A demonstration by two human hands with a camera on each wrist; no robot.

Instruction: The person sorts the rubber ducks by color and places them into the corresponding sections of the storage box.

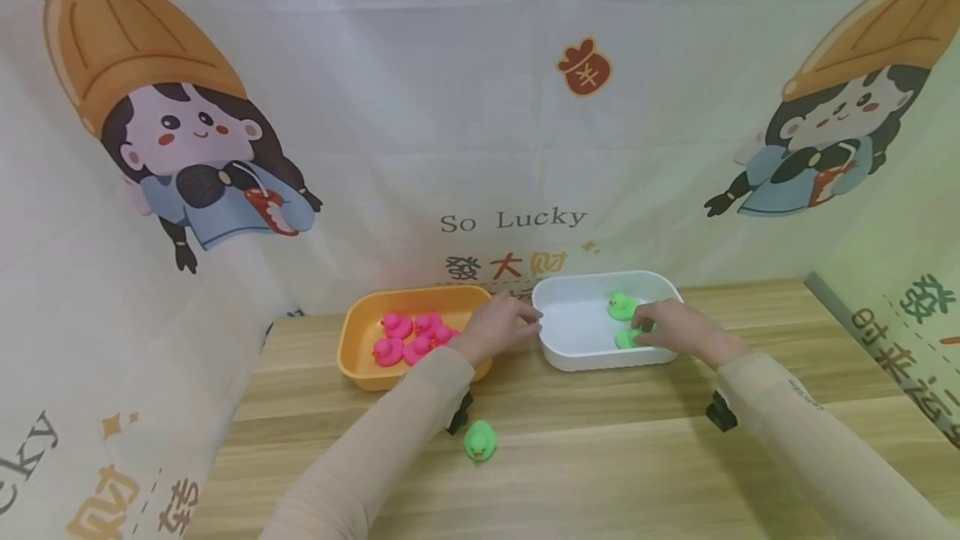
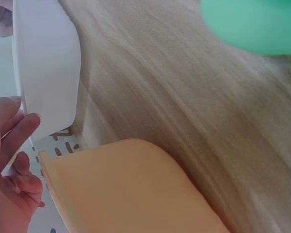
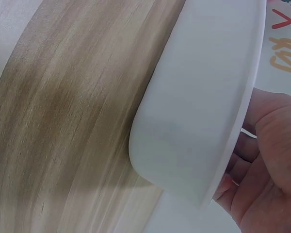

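Observation:
In the head view my right hand (image 1: pixel 678 327) reaches over the near right rim of a white plastic tub (image 1: pixel 573 348). Its curled fingers are at a green rubber duck (image 1: pixel 627 339) inside, partly covering it. Another green duck (image 1: pixel 621 307) sits just behind. The right wrist view hides this duck behind the tub wall (image 3: pixel 194 107). My left hand (image 1: pixel 497 325) is at the tub's left end, its fairly straight fingers touching the rim, as the left wrist view shows. An orange tub (image 1: pixel 363 371) with several pink rubber ducks (image 1: pixel 388 351) stands beneath and left of that hand.
A third green duck (image 1: pixel 480 442) sits on the wooden table (image 1: pixel 585 457) in front of the orange tub, close to my left forearm. A printed cloth (image 1: pixel 420 107) hangs behind and along both sides. Dark wrist devices (image 1: pixel 722 412) show below the sleeves.

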